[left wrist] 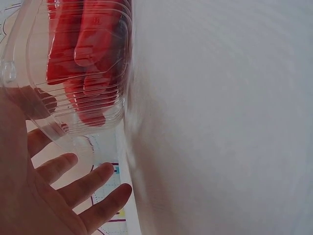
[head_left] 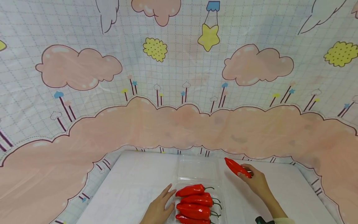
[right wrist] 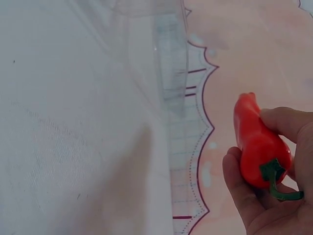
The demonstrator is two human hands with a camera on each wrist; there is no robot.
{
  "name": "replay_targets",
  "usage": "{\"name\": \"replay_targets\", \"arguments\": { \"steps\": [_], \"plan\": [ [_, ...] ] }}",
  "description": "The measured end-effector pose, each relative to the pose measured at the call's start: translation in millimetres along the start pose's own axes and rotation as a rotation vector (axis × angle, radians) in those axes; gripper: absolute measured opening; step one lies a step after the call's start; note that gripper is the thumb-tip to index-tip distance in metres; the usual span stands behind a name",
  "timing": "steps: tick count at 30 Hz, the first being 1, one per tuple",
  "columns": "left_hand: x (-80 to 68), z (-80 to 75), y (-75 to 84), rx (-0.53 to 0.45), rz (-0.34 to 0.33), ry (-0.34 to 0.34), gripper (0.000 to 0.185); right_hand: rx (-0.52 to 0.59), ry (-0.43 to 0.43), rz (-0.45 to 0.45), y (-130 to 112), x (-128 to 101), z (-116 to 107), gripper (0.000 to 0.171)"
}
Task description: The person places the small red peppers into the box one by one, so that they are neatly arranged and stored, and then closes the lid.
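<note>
My right hand (head_left: 255,179) grips a red pepper (head_left: 236,167) above the table, its narrow tip pointing up and to the left. In the right wrist view the pepper's green stem (right wrist: 274,178) faces the camera, with thumb and fingers around its body. A clear plastic clamshell box (head_left: 221,193) lies with its lid folded back and several red peppers (head_left: 194,211) in a stack of rows, stems to the right. At the box's left side is my left hand (head_left: 159,207), fingers spread. Seen from the left wrist, the thumb (left wrist: 36,102) overlaps the clear wall.
The transparent lid (head_left: 197,168) lies flat behind the peppers. A white table (head_left: 139,174) bears the box, and a patterned cloth (head_left: 179,124) with clouds and stars rises behind it. A dark object (head_left: 263,220) shows beside the right sleeve (head_left: 283,221) at the lower edge.
</note>
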State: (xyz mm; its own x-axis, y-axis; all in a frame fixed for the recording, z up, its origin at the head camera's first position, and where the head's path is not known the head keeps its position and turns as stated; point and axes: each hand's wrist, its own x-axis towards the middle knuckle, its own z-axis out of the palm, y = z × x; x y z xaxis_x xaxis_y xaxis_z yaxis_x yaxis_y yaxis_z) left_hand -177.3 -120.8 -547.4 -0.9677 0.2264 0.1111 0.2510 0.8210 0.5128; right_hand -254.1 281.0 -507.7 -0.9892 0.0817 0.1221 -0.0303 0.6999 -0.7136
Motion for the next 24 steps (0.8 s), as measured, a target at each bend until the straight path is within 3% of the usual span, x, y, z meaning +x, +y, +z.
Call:
{"name": "replay_targets", "arguments": {
  "steps": [10,24],
  "plan": [
    [1.8,-1.0,2.2,-0.025,-0.043,-0.033,0.045,0.013,0.023,-0.013,-10,-10,3,0.055],
    [1.9,-0.2,1.5,-0.012,-0.026,-0.016,0.044,0.026,0.057,-0.046,-19,-22,4,0.052]
  ]
}}
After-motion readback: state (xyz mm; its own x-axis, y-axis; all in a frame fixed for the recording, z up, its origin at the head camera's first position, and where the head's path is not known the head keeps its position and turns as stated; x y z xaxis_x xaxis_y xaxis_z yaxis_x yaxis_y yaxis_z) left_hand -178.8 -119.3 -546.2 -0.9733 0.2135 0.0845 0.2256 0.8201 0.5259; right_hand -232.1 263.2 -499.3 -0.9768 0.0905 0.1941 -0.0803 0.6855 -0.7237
